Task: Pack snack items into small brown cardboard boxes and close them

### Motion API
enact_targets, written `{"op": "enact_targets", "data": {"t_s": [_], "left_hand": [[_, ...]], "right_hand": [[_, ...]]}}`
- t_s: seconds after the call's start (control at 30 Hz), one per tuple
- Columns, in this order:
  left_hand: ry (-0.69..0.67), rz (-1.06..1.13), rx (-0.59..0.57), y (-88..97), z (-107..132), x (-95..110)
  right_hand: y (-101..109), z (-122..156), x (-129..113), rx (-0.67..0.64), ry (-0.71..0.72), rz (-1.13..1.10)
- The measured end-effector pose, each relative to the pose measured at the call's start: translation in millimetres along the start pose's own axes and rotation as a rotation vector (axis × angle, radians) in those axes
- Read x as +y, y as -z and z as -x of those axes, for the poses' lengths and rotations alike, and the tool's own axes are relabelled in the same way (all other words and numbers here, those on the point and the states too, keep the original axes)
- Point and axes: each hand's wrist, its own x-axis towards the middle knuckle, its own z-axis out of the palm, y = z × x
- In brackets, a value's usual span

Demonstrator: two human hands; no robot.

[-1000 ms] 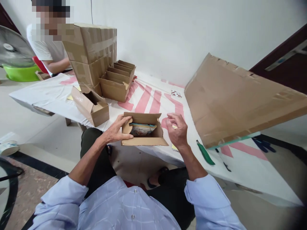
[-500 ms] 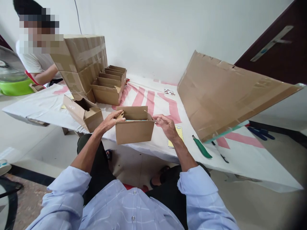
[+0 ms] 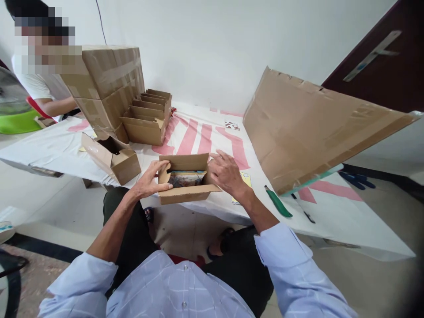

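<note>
A small open cardboard box [image 3: 183, 197] sits in front of me at the table's near edge, tilted so its inside shows. Within it lies a flat item with a dark, picture-like surface [image 3: 187, 179]; its kind cannot be made out. My left hand [image 3: 151, 180] grips the box's left end, thumb over the near wall and fingers at the far side. At the right end, my right hand [image 3: 225, 173] has its fingers bent around the side flap, the fingertips partly hidden. Just beyond that wrist lies a yellow printed card [image 3: 246, 178], partly covered by the forearm.
Another open cardboard box [image 3: 124, 165] stands to the left, before a row of open boxes [image 3: 142, 130] and stacked taped cartons [image 3: 114, 73]. A green-handled knife [image 3: 278, 202] and a large leaning cardboard sheet [image 3: 318, 128] are at right. A person [image 3: 49, 84] sits at far left.
The box has tipped toward me, so its contents show. My right hand has shifted from outside the right flap to over the box's right end. My left hand still holds the left end.
</note>
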Motion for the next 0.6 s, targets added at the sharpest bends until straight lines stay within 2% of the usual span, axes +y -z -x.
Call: {"op": "enact_targets", "data": {"t_s": [0.1,0.17,0.27,0.33,0.5,0.6], "left_hand": [[-0.003,0.027,0.02,-2.1,3,1],[0.0,0.07,0.032,-4.1,4,0],[0.006,0.147,0.043,-6.8,5,-3],[0.013,0.184,0.036,-7.5,5,-5],[-0.018,0.272,-0.013,-5.7,9,-10],[-0.045,0.341,-0.053,-4.1,16,-17]], "right_hand": [[5,7,0,0.009,-0.03,0.104],[11,4,-5,-0.094,-0.013,0.136],[18,-10,-19,-0.362,0.015,0.149],[20,-23,-29,-0.493,0.033,0.138],[13,-47,-47,-0.638,0.03,0.102],[5,-53,-49,-0.676,0.034,0.118]]}}
